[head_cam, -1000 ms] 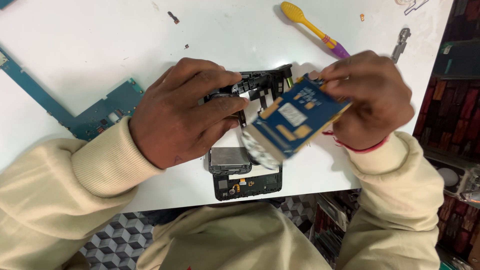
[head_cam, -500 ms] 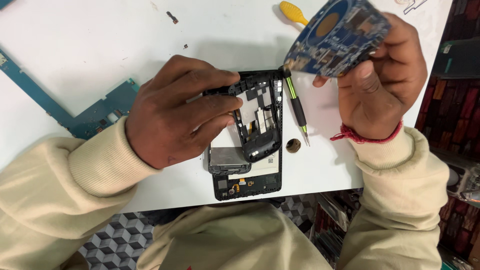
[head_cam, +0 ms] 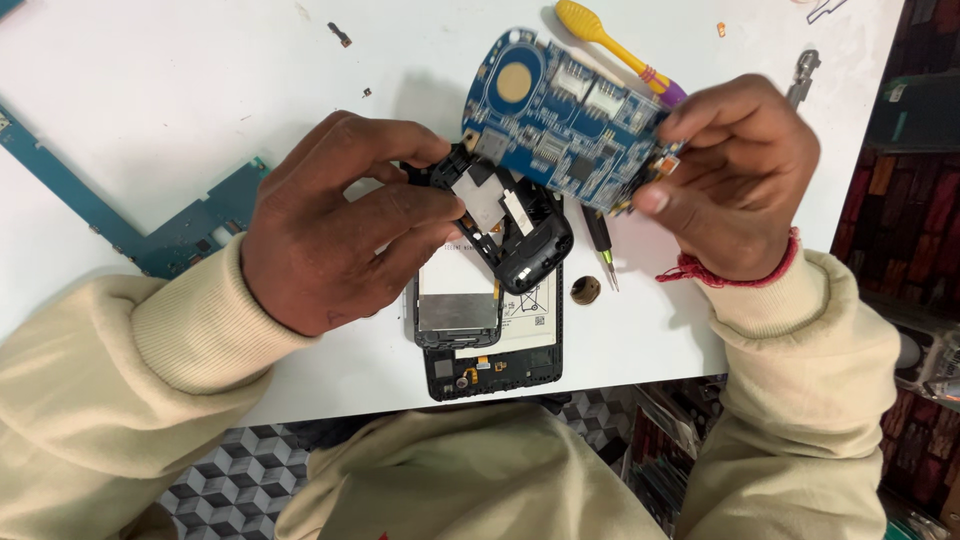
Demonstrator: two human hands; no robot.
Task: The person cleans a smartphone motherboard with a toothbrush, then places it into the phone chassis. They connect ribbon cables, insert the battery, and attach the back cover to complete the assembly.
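Two hands are at work over the white surface (head_cam: pixel 150 90). The right hand (head_cam: pixel 735 175) pinches one blue circuit board with a rounded end and a gold disc (head_cam: pixel 560 120) by its lower right end, fingers (head_cam: pixel 660 198) closed narrowly on the edge. The board is held in the air above the surface, its long axis running from upper left to lower right, the rounded end with the gold disc pointing up and left, component side facing the camera.

The left hand (head_cam: pixel 335 220) grips one black plastic inner frame with a metal plate (head_cam: pixel 505 220), fingers curled around its upper left part; the frame is tilted up off one opened black phone body with a silver shield (head_cam: pixel 485 325), which lies flat with its long axis towards the person.

Beside the phone lie one small black-handled screwdriver (head_cam: pixel 600 245) and one brown round ring (head_cam: pixel 585 290). One yellow and purple plastic pry tool (head_cam: pixel 610 45) lies behind the board. One long teal circuit board (head_cam: pixel 150 235) lies at the left.
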